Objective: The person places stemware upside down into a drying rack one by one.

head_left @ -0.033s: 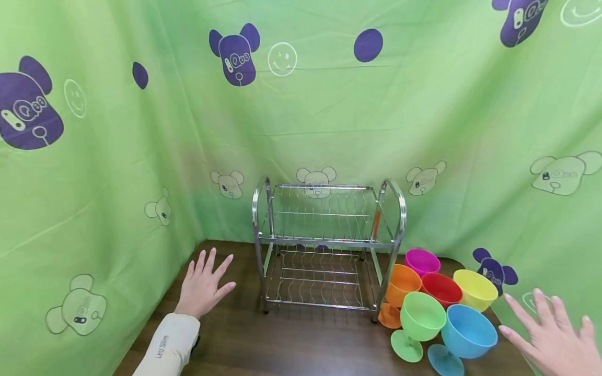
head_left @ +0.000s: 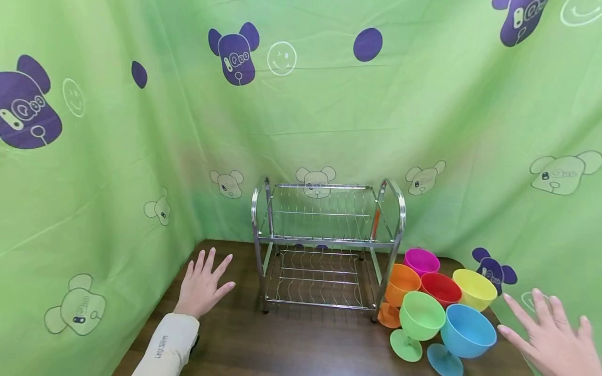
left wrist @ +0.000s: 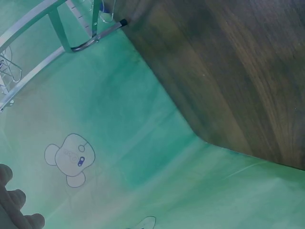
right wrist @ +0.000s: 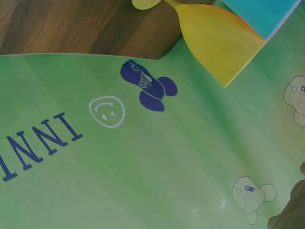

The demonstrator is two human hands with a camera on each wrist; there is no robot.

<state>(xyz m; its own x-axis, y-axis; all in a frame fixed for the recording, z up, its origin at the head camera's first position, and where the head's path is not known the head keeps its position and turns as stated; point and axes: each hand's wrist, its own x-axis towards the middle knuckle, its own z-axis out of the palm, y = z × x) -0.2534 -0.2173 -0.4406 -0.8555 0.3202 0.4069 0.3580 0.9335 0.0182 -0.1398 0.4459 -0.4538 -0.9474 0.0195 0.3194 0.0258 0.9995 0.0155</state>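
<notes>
Reads as a start or idle pose, no handling yet. Left hand (head_left: pixel 202 287) is over the worktop (head_left: pixel 301 347), left of the wire rack (head_left: pixel 324 242); right hand (head_left: pixel 557 331) is well right of the rack, past the cups. Fingers on both straight and spread, holding nothing.

All six cups sit right of the rack: orange cup (head_left: pixel 403 284) just beside it, then green cup (head_left: pixel 422 316), magenta cup (head_left: pixel 422 260), red cup (head_left: pixel 441 289), blue cup (head_left: pixel 469 331), yellow cup (head_left: pixel 475 290). Grabbing one would probably call for the right hand to come in toward the rack and close round a bowl or stem.

Vs earlier frame: head view shifted a hair; hands, rack and cups look unchanged.
</notes>
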